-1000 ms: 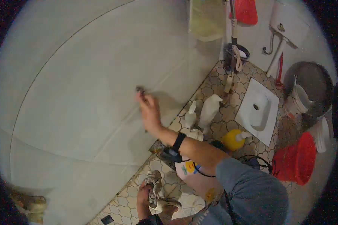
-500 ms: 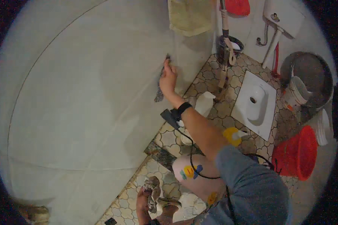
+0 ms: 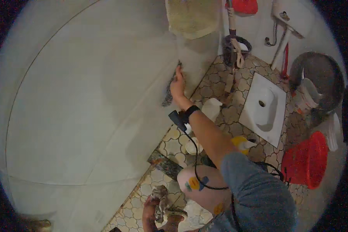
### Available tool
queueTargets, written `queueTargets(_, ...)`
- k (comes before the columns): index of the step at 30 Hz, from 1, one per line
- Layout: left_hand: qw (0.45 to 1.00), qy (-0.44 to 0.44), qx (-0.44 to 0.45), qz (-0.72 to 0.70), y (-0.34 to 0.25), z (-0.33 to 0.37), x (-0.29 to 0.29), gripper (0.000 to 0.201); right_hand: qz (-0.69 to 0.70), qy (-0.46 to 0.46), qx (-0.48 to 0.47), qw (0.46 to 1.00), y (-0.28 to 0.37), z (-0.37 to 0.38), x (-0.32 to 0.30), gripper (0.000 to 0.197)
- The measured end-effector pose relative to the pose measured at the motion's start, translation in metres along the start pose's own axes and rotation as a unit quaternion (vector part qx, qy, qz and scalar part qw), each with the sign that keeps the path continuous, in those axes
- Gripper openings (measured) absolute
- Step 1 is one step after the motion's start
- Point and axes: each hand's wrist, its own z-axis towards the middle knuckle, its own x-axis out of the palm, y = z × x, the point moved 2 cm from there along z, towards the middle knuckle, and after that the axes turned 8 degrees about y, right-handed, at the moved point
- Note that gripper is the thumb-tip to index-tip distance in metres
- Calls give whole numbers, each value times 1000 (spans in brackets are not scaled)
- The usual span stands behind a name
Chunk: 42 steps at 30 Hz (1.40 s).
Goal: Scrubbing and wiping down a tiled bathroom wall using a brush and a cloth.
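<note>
My right hand (image 3: pixel 177 86) reaches out to the pale wall (image 3: pixel 85 96), its fingers closed on a dark, speckled scouring pad (image 3: pixel 167 96). The pad lies flat against the wall and sticks out above and below the hand. A black band circles that wrist, and a black device on a cable (image 3: pixel 178 120) hangs beside it. Low in the picture, my left hand (image 3: pixel 149 208) grips a crumpled grey-brown cloth (image 3: pixel 159 193) close to my foot. Part of the cloth's underside is hidden.
Below my right arm stand a white bottle (image 3: pixel 211 109), a small white tub (image 3: pixel 193 146) and a yellow bottle (image 3: pixel 240 143). A squat toilet (image 3: pixel 265 110) is set in the patterned tile floor. Further right are a red bucket (image 3: pixel 305 160) and a large dark basin (image 3: pixel 328 73).
My right hand has shifted slightly right and down along the wall with the scouring pad. My left hand keeps hold of the cloth. The view has shifted a little.
</note>
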Motion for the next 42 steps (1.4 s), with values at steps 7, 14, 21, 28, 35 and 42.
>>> queueTargets(7, 992, 6, 101, -78, 24, 8, -5, 34, 199, 90, 126, 968, -58, 13, 14, 53)
queueTargets(14, 945, 56, -24, -321, 47, 16, -2, 35, 34, -28, -128, 991, 9, 28, -23, 47)
queueTargets(21, 966, 15, 4, -260, 6, 0, 9, 39, 95, 99, 134, 981, -29, 34, -24, 39)
queueTargets(28, 974, 4, -44, -222, -7, -11, 16, 37, -15, -81, -214, 973, 73, -10, -48, 52)
queueTargets(35, 990, 12, -24, -139, 12, 3, 14, 36, -33, 82, -342, 936, 120, -43, -45, 62)
queueTargets(42, 978, 52, 30, -200, 25, 11, 12, 36, -58, -61, -232, 969, 125, -42, -52, 62)
